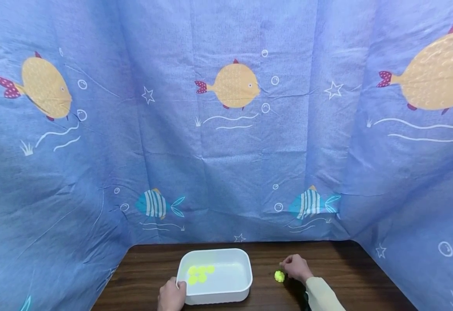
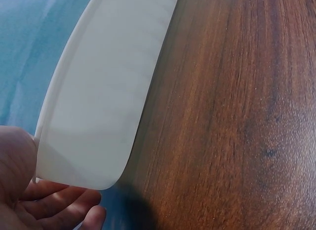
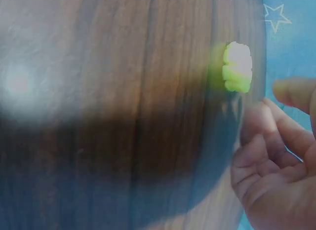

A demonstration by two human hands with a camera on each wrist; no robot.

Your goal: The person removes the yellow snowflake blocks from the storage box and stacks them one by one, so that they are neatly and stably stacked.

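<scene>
My left hand (image 1: 172, 295) grips the near left corner of a white plastic tub (image 1: 218, 298). Its thumb lies at the rim, and the other fingers (image 2: 59, 203) are under the outside wall in the left wrist view. Inside the tub, several bright yellow pieces (image 1: 198, 274) lie grouped toward the left. To the right of the tub, one yellow scalloped, flower-shaped piece (image 1: 279, 276) rests on the table. My right hand (image 1: 297, 268) is right beside it, the thumb and forefinger apart with nothing between them in the right wrist view, and the other fingers loosely bent.
The dark wood-grain table (image 1: 148, 263) carries the tub and the loose piece. A blue curtain (image 1: 226, 181) printed with fish, stars and bubbles hangs behind the table and along both sides.
</scene>
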